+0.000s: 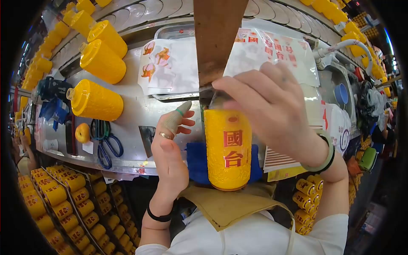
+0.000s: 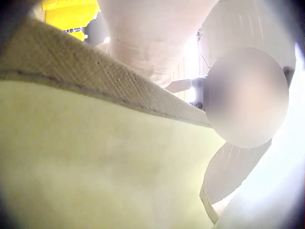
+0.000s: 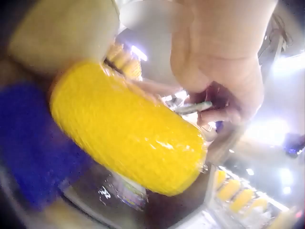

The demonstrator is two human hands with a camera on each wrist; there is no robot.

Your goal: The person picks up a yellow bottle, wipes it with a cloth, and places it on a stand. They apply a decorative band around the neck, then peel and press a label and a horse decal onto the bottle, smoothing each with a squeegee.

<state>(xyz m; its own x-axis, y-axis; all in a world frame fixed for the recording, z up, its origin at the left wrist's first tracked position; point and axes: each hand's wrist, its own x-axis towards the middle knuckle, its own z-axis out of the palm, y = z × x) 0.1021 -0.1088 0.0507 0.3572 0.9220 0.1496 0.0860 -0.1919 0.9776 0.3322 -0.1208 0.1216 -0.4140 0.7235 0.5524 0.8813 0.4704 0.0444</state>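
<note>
Market-stall clutter fills the background: a shiny metal surface (image 1: pixel 136 114) runs across the far side. It carries yellow ribbed bottles lying on their sides (image 1: pixel 95 102) at the left, blue-handled scissors (image 1: pixel 107 144) and white printed paper sheets (image 1: pixel 168 66). Crates of small yellow bottles (image 1: pixel 63 199) stand near left, below the surface.

At the centre, upright and near the person's chest, is the yellow plastic bottle with red characters (image 1: pixel 227 148). Its base is over a blue cloth (image 1: pixel 196 163).

The right hand (image 1: pixel 272 114) covers its top, and its grip is clamped on the clear neck with curled fingers. In the right wrist view the fingertips (image 3: pixel 224 112) pinch something thin and pale at the mouth of the bottle (image 3: pixel 126 138); what it is stays too blurred to tell.

The left hand (image 1: pixel 170 146), with a ring and a wrapped thumb, stands just left of the bottle with its fingers loose and apart. Whether it touches the bottle I cannot tell. The left wrist view shows only tan apron cloth (image 2: pixel 95 162).

The step in hand looks like closing or sealing the bottle's top. The next move probably calls for the left hand to steady the body while the right finishes at the neck, keeping the bottle upright.
</note>
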